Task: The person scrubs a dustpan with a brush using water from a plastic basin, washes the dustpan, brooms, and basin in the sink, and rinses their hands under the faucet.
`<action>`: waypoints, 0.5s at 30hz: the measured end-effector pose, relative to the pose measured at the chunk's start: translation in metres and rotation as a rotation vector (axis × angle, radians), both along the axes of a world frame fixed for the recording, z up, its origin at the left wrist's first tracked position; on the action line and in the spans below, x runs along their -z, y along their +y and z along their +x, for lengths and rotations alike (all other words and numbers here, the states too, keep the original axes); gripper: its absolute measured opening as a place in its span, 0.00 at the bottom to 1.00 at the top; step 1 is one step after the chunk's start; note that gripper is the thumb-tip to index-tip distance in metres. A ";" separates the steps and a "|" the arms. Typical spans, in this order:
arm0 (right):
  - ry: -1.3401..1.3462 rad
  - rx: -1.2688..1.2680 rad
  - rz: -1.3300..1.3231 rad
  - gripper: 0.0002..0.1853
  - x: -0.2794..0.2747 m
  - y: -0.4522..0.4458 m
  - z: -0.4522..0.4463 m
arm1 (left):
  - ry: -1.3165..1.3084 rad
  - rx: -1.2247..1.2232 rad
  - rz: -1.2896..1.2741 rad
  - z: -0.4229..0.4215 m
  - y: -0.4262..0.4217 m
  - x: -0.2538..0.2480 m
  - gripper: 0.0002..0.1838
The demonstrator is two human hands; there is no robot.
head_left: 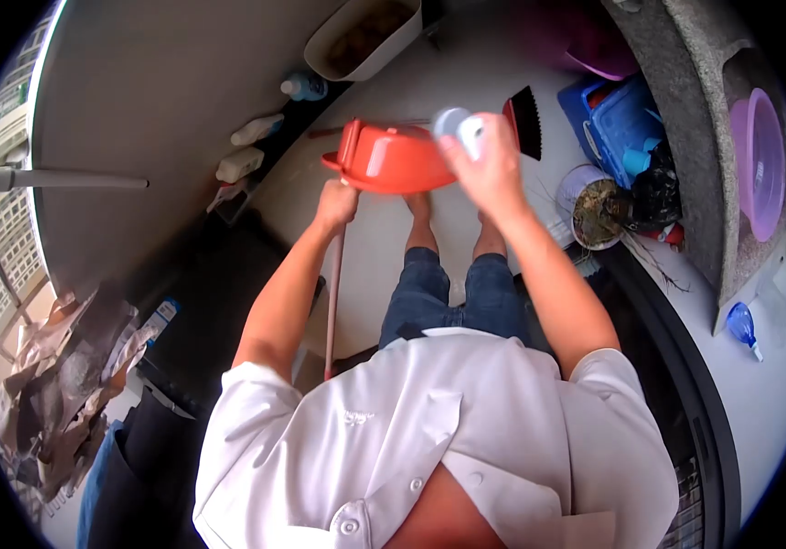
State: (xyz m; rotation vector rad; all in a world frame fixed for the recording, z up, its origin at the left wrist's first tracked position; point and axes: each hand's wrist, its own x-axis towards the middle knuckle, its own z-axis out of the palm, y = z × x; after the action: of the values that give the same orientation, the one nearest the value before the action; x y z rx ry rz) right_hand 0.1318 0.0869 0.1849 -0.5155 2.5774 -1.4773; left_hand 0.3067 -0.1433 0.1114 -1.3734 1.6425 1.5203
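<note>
My left hand (338, 203) is closed round the handle (335, 293) of a red dustpan (397, 160), just below the pan, which is raised in front of me. A small white and grey object (455, 128), blurred by motion, is held in my right hand (491, 174) beside the right end of the pan. I cannot make out exactly what that object is. Behind my right hand, a red broom head with black bristles (525, 123) is near the floor.
White planter (399, 46) and several bottles (258, 130) stand along the left wall. At right are a blue bin (608, 123), a plant pot (591, 206), a stone counter (699, 137) and a purple basin (763, 165). Crumpled brown paper (68, 384) lies at left.
</note>
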 end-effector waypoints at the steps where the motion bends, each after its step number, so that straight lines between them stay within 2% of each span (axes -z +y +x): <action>1: 0.066 -0.135 -0.068 0.21 -0.009 -0.012 0.019 | -0.013 -0.004 0.029 0.003 0.005 0.003 0.24; 2: 0.150 -0.265 -0.137 0.22 -0.010 -0.020 0.025 | -0.008 -0.002 0.055 -0.006 0.006 0.009 0.24; 4: 0.110 -0.342 0.072 0.24 0.000 -0.013 0.032 | -0.028 0.010 0.073 -0.016 0.009 0.017 0.23; 5: 0.099 -0.329 0.056 0.25 0.028 0.005 0.028 | -0.055 0.017 0.059 -0.015 0.006 0.017 0.22; 7: 0.086 -0.295 0.281 0.26 0.078 0.062 0.013 | -0.069 -0.049 0.088 -0.013 -0.010 0.021 0.21; 8: -0.031 -0.215 0.448 0.27 0.107 0.098 0.011 | -0.096 -0.059 0.113 -0.010 -0.019 0.032 0.23; 9: -0.073 -0.093 0.523 0.26 0.110 0.124 0.007 | -0.145 -0.007 0.116 -0.017 -0.022 0.034 0.22; 12: -0.391 0.345 0.439 0.24 0.118 0.165 0.007 | -0.169 0.166 0.189 -0.032 -0.022 0.067 0.19; 13: -0.574 0.506 0.211 0.24 0.121 0.173 0.010 | -0.153 0.226 0.220 -0.034 -0.024 0.080 0.17; 15: -0.913 0.818 -0.277 0.24 0.119 0.190 0.016 | -0.114 0.177 0.462 -0.032 -0.021 0.084 0.18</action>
State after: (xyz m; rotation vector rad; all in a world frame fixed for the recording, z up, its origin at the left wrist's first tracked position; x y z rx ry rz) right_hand 0.1475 0.2765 0.0657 1.0834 1.8533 -1.6803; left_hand 0.2746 -0.1640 0.0277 -1.0149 1.2077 1.5592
